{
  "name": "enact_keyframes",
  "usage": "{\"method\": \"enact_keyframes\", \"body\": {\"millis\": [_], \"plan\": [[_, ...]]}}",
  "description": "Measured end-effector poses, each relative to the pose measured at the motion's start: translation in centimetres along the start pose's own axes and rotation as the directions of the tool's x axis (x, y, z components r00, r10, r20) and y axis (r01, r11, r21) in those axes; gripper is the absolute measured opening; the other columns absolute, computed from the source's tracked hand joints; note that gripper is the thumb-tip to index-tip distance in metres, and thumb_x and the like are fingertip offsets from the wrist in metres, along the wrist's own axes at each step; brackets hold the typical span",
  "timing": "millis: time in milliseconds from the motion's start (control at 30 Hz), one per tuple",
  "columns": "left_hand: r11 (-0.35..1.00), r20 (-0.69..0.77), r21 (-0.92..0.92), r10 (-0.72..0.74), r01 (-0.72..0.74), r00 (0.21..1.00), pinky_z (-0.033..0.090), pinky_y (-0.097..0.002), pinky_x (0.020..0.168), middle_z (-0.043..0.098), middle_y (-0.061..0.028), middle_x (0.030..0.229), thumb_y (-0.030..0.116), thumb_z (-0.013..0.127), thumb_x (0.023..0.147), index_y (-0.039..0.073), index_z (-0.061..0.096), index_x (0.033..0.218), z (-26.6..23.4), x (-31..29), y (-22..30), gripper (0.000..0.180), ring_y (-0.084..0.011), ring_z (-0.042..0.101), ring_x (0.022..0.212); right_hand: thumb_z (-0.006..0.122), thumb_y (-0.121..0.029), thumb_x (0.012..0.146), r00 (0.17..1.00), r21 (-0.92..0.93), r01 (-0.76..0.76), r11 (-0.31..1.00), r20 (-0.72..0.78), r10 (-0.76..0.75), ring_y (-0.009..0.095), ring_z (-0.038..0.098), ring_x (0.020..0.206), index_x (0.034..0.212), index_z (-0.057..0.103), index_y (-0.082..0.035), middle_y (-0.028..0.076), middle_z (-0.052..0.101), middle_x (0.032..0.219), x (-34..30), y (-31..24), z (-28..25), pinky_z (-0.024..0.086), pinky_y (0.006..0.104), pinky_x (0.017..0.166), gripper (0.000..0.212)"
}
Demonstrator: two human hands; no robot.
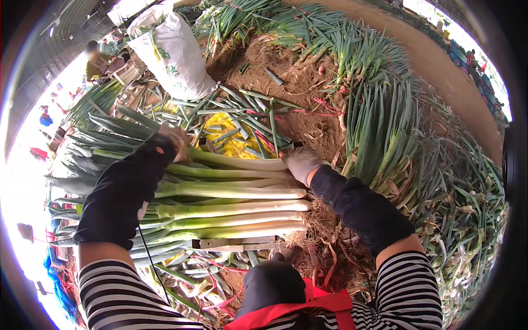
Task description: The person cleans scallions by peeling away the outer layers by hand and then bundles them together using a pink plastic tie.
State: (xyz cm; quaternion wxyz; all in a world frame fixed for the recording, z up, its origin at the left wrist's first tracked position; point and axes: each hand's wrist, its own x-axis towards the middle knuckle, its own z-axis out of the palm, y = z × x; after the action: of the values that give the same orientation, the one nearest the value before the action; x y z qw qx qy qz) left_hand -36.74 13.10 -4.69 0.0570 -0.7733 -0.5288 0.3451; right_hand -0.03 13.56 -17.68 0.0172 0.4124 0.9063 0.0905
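Observation:
A row of large green onions (242, 208) lies side by side in front of me, green leaves to the left and white root ends to the right. My left hand (177, 144), in a dirty glove, is closed around the green part of the farthest stalk (236, 159). At the white end of that same stalk, my right hand (302, 164) in a pale glove is closed on it, its fingertips partly hidden. Tangled brown roots (322, 223) hang by the near stalks. Under the row, part of a metal frame (236, 243) shows.
Bundles of green onions (382, 126) stand along the right and far side. A full white sack (173, 55) stands beyond my left hand. Cut leaf pieces lie on a yellow sheet (225, 135) and on brown soil (308, 121). A person (99, 65) sits at the far left.

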Motion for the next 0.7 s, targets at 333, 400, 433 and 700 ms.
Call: {"method": "enact_keyframes", "body": {"millis": [333,400,433,700], "plan": [[0.984,0.150,-0.139,-0.087,0.108,0.985,0.030,-0.0449,0.108,0.041,-0.0208,0.140,0.071,0.046,0.081,0.014,0.039,0.140,0.0,-1.3,0.0,0.082,-0.0370,0.040,0.129,0.063,-0.025,0.079,0.996,0.455,0.070,0.888,-0.074,-0.041,0.028,0.054,0.103,0.108,0.063,-0.011,0.007,0.058,0.107,-2.5,4.2,-2.5,0.042,0.0399,0.090,0.032],[0.983,0.149,-0.098,-0.142,0.157,0.979,0.030,-0.0449,0.108,0.040,-0.0204,0.141,0.072,0.045,0.081,0.015,0.037,0.141,0.0,-1.4,0.3,0.083,-0.0369,0.039,0.130,0.065,-0.029,0.079,1.000,0.421,0.014,0.907,-0.015,-0.008,0.026,0.054,0.102,0.105,0.065,-0.013,0.004,0.057,0.102,-3.0,4.6,-2.4,0.042,0.0403,0.090,0.031],[0.979,0.164,-0.145,-0.122,0.146,0.979,0.031,-0.0487,0.106,0.037,-0.0219,0.141,0.073,0.045,0.079,0.018,0.041,0.139,-0.4,-1.3,0.3,0.081,-0.0372,0.038,0.130,0.066,-0.030,0.079,1.000,0.373,-0.006,0.928,-0.017,0.013,0.026,0.054,0.099,0.104,0.065,-0.014,0.004,0.057,0.100,-3.1,4.5,-2.5,0.042,0.0407,0.088,0.029],[0.981,0.233,-0.066,-0.162,0.182,0.959,0.035,-0.0448,0.103,0.049,-0.0179,0.132,0.070,0.046,0.082,0.016,0.040,0.139,-0.3,-1.5,0.1,0.078,-0.0323,0.045,0.125,0.064,-0.030,0.080,0.997,0.219,-0.051,0.974,-0.049,0.063,0.028,0.057,0.096,0.098,0.065,-0.016,0.006,0.058,0.099,-1.9,3.3,-3.4,0.045,0.0437,0.078,0.023]]}}
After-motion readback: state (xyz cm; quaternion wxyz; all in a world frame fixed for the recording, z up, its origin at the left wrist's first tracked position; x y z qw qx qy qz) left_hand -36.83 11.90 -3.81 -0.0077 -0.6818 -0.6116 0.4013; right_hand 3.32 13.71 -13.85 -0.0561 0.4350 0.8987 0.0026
